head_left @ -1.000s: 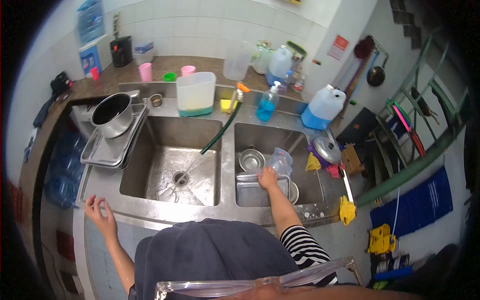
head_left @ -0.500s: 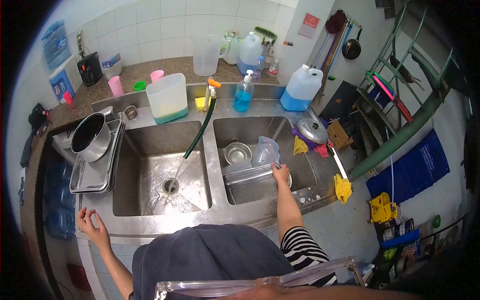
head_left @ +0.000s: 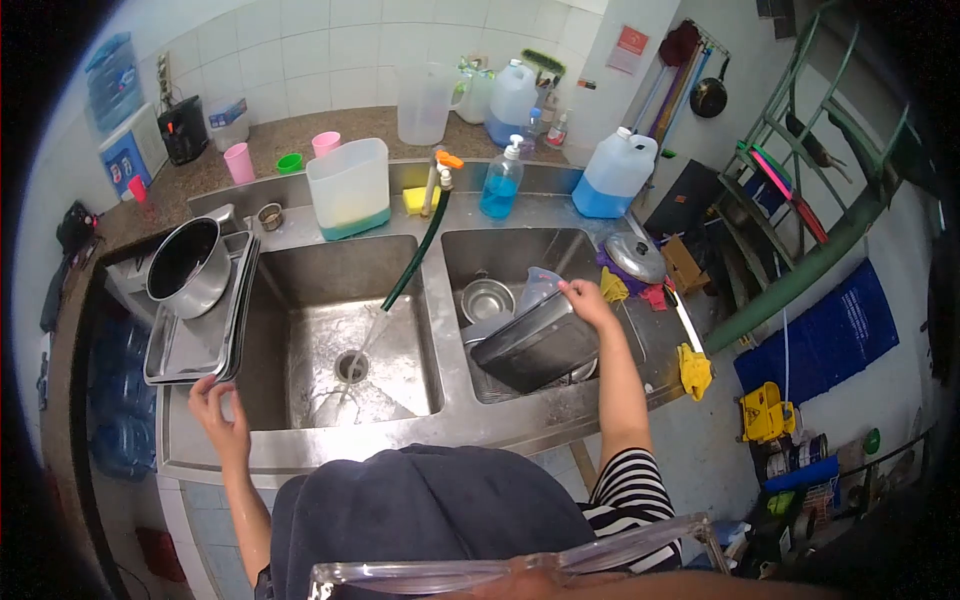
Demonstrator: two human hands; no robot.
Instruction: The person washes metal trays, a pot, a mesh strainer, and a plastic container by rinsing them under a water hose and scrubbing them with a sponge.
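In the right sink basin [head_left: 510,240], my right hand [head_left: 588,302] grips the upper rim of a rectangular metal pan [head_left: 535,345], which is tilted with its dark side facing me. A round metal bowl [head_left: 488,300] and a clear plastic jug [head_left: 541,284], partly hidden by the pan, lie behind it. My left hand [head_left: 222,412] is over the left front rim of the sink, fingers curved and apart, holding nothing. Its fingertips are right by the near edge of the stacked metal trays [head_left: 192,350], on which a metal pot [head_left: 188,270] stands tilted.
Water runs from a green hose [head_left: 415,260] into the left basin [head_left: 320,385]. Behind the sinks stand a plastic container [head_left: 348,190], a yellow sponge [head_left: 417,201], a blue soap bottle [head_left: 500,188] and a blue jug [head_left: 612,175]. A pot lid [head_left: 636,258] lies at the right.
My right hand has lifted the near-flat pan by one side, tilting it up. My left hand has moved right and up toward the trays. The view has shifted slightly.
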